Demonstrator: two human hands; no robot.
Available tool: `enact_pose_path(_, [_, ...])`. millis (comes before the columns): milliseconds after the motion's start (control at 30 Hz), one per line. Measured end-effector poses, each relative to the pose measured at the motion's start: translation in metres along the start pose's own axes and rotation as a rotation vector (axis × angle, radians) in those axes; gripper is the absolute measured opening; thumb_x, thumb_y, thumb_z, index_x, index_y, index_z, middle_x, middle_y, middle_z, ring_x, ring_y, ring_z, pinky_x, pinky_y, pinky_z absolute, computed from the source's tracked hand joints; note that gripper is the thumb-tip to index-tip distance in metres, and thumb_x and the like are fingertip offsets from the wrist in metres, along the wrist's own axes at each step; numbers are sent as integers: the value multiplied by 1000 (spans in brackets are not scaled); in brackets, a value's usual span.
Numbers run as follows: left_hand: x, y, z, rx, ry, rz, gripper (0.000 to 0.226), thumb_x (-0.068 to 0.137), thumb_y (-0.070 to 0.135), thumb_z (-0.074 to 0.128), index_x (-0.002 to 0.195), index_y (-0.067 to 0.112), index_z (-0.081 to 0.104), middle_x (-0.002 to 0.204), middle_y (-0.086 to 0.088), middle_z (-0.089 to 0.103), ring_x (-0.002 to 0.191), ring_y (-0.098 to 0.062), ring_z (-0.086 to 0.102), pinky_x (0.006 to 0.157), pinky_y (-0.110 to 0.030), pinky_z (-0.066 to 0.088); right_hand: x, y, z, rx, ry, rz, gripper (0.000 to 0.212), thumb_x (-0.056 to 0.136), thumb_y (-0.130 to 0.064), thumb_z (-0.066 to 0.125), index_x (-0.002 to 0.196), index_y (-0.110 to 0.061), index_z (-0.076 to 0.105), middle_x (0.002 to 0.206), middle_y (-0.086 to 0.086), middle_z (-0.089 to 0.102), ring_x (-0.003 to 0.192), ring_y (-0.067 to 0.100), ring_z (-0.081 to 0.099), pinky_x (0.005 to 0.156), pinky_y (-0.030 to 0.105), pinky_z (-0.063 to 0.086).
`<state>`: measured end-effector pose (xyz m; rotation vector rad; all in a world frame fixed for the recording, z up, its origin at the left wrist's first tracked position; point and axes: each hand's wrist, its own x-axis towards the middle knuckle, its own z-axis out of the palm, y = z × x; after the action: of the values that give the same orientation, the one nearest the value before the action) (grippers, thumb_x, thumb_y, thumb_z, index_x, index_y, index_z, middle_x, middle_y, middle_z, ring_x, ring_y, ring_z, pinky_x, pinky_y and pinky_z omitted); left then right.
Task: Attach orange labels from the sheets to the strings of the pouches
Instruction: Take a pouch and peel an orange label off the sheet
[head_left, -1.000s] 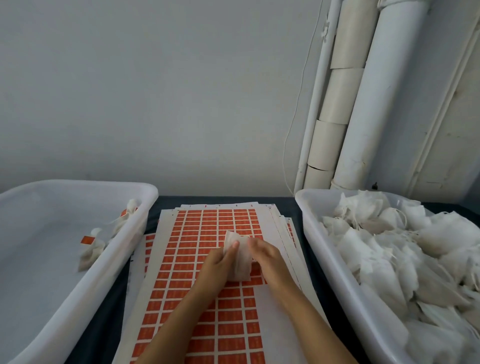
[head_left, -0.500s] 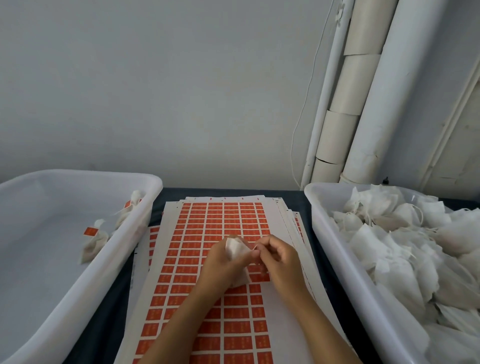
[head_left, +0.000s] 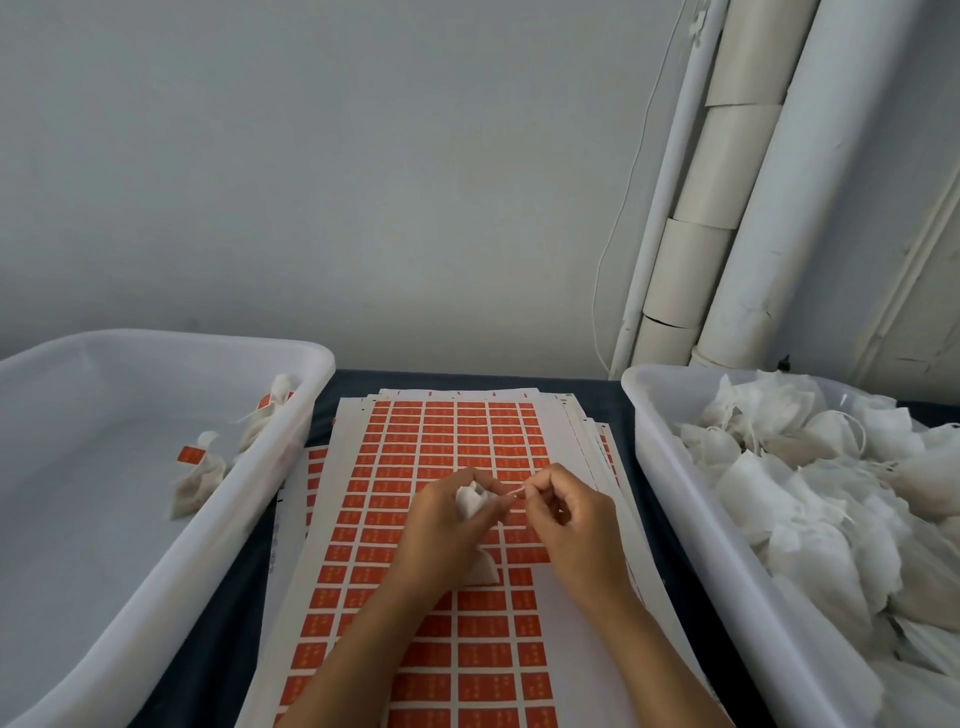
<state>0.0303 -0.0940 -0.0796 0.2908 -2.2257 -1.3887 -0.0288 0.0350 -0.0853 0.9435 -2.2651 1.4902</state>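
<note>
Pouch (head_left: 471, 503) sat gripped in the left hand (head_left: 447, 525) above the stacked label sheets (head_left: 457, 447), its string (head_left: 511, 493) pinched taut by the right hand (head_left: 569, 519) at 3 o'clock. Unlabelled pouches (head_left: 810, 499) filled the right tub (head_left: 670, 467); labelled ones (head_left: 200, 480) lay in the left tub (head_left: 218, 519) at 9 o'clock.

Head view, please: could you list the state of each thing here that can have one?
Left hand: grips a pouch above the sheets.
Right hand: pinches the string, pulled out sideways from the pouch.
String: no label on it yet.
Top sheet: mostly full, right column partly peeled.
Left bin: nearly empty, a few labelled pouches.
Right bin: heaped with unlabelled pouches.
</note>
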Motion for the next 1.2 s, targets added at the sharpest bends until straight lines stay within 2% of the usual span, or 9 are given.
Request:
enact_pose_path(267, [2,0,-9,-153,133,-126,12,79,37,70,77,26,67,73,17,68,70,0,64,49,-9,46,0,-5,-7,-104,91,51,27,85,-19,64,67,-29,48,66,-17,58,62,5,61,56,8,48])
enact_pose_path(500, [2,3,-12,-324,113,-138,14,81,31,68,80,18,68,71,14,68,70,2,64,51,-6,45,1,-9,-7,-79,154,134,26,85,-17,64,66,-26,49,65,-12,59,57,9,60,55,10,48])
enact_pose_path(667, [0,4,-24,-247,-144,-172,38,82,48,54,84,13,67,65,14,67,61,1,64,54,-6,45,-2,-1,-4,-1,154,191,23,88,-18,61,68,-24,51,69,-11,62,62,10,63,57,12,51])
enact_pose_path(767, [2,6,-34,-256,-313,-285,46,89,51,46,86,12,70,76,6,73,70,-10,71,57,-9,49,-2,-1,0,5,157,188,23,88,-18,61,68,-25,51,68,-13,60,68,0,60,55,6,47])
enact_pose_path(867, [0,5,-37,-227,-286,-405,41,92,51,44,85,18,66,73,12,72,69,-3,69,53,-8,48,-1,-1,2,-1,156,173,23,88,-18,61,69,-27,50,69,-15,60,71,-4,60,57,4,45])
enact_pose_path(933, [0,3,-35,-373,-277,-448,34,89,51,49,92,21,65,81,6,73,77,-10,70,66,-20,52,-3,-3,2,-7,121,148,22,88,-19,61,71,-27,50,72,-17,61,72,-5,60,57,3,45])
enact_pose_path(1033, [-1,8,-35,-686,-235,-375,33,81,51,53,91,26,72,83,1,71,73,-12,69,66,-24,53,-6,-8,7,-93,-13,24,17,88,-22,61,76,-29,50,76,-22,60,73,-2,61,61,6,48])
enact_pose_path(1100, [-2,10,-32,-737,-269,-266,35,82,52,48,96,33,74,90,5,71,82,-9,69,68,-21,53,-9,-13,11,-177,-99,-76,8,85,-28,65,88,-29,57,83,-28,56,67,-4,59,63,4,48])
enact_pose_path(1200, [-4,16,-26,-706,-314,-203,33,91,47,44,112,38,68,102,4,71,97,-14,68,73,-23,54,-10,-16,13,-215,-162,-169,26,81,-32,68,105,-24,63,94,-24,59,70,-9,54,64,-3,39])
